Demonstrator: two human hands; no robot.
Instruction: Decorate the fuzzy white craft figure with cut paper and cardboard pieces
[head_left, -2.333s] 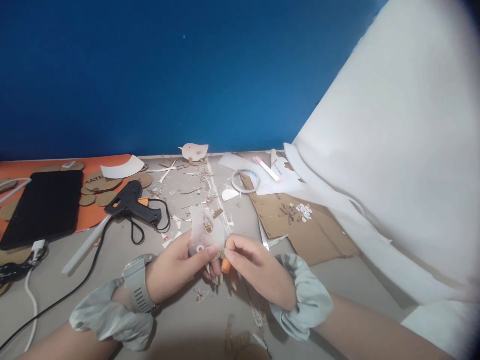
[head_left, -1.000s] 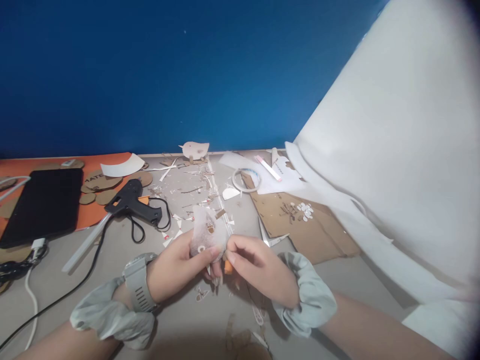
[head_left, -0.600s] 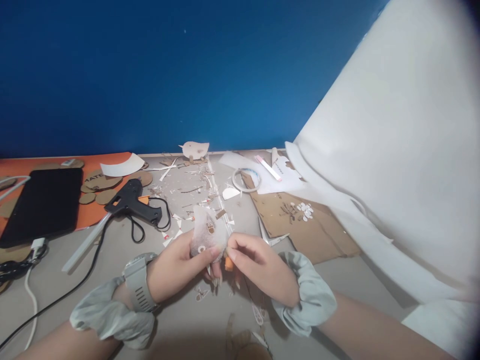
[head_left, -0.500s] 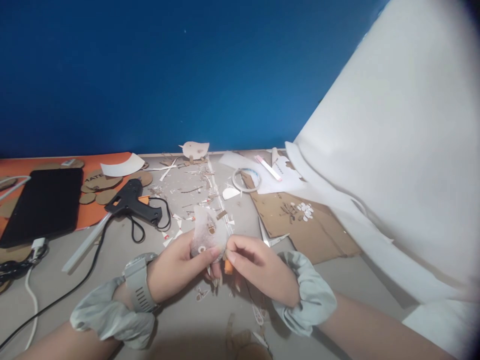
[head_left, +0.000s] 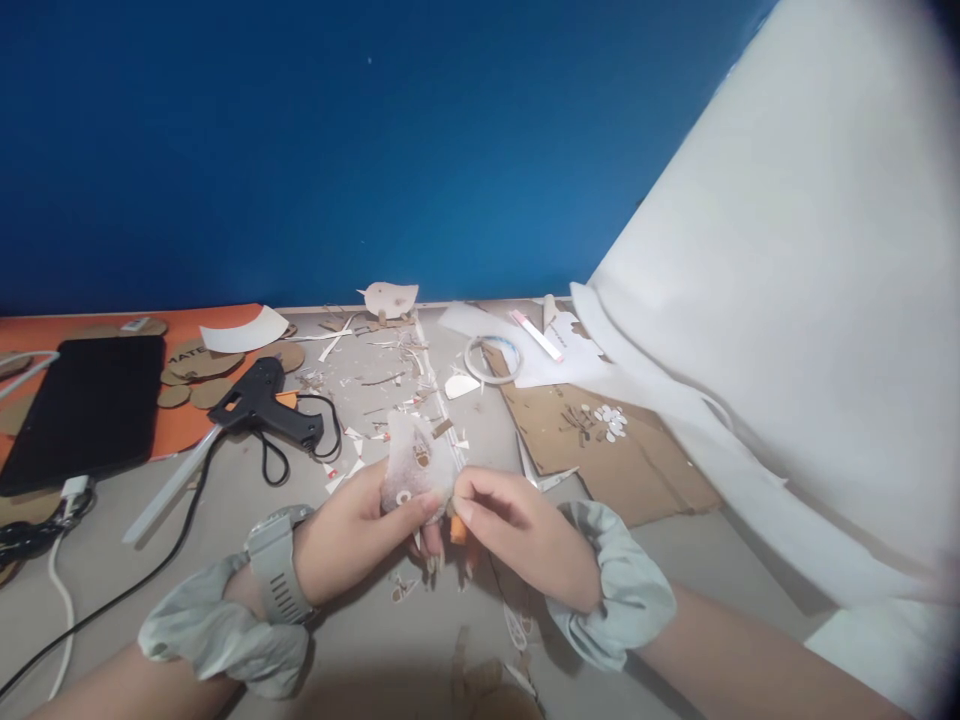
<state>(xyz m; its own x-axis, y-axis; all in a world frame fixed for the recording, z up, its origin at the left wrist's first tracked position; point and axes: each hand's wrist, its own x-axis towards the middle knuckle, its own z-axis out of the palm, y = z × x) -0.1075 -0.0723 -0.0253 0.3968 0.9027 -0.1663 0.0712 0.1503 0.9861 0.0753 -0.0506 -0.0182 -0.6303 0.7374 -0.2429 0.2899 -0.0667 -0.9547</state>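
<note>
1. The left hand (head_left: 360, 525) is clamped on a pale, translucent piece (head_left: 409, 465), its thumb across the lower part; the piece is above the worktop (head_left: 360, 650).
2. The right hand (head_left: 521, 535) has thumb and forefinger together at the piece's right edge; whether they grip it cannot be told. An orange object (head_left: 458, 530) shows just below those fingertips.
3. From the piece, a black glue gun (head_left: 274, 408) lies toward 10 o'clock, a bird-shaped cutout (head_left: 391, 300) at 12, and brown cardboard (head_left: 645, 475) at 3, bearing small white pieces (head_left: 613, 423).
</note>
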